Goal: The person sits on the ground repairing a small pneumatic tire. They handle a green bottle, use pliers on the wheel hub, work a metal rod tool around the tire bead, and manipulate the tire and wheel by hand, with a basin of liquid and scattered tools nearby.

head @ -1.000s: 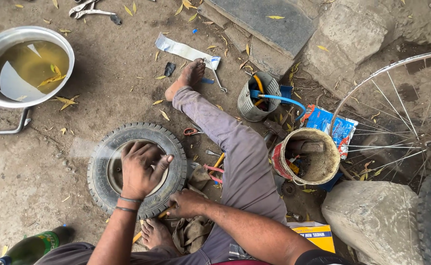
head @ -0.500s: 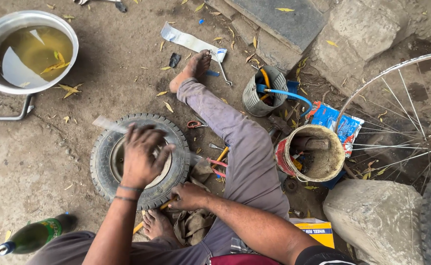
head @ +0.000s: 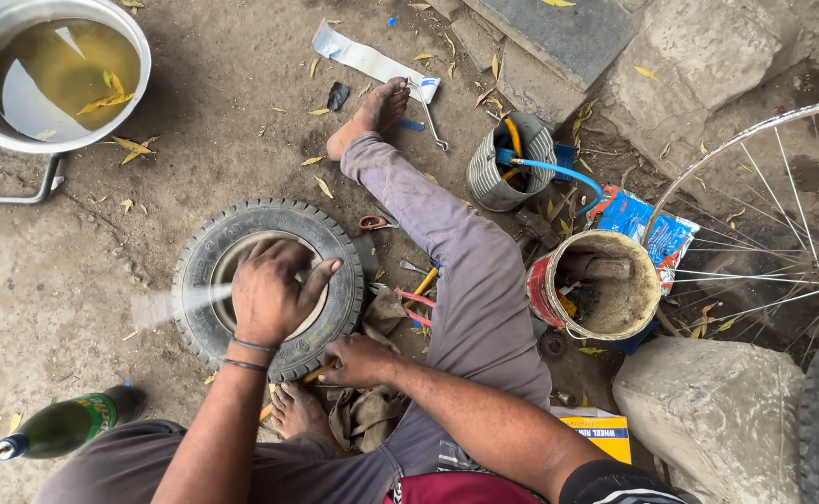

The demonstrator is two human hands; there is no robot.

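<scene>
While my left hand presses spread fingers inside the small tyre, my right hand clamps its edge, steadying it flat.

An open-air roadside tyre and cycle repair spot is shown. Bare packed dirt ground scattered with dry leaves serves as the work floor. A small black rubber tyre is laid flat on it, a spoked metal bicycle wheel is seen at the right edge, and a wide steel basin of murky water and rusty tins of tools are set around.
</scene>
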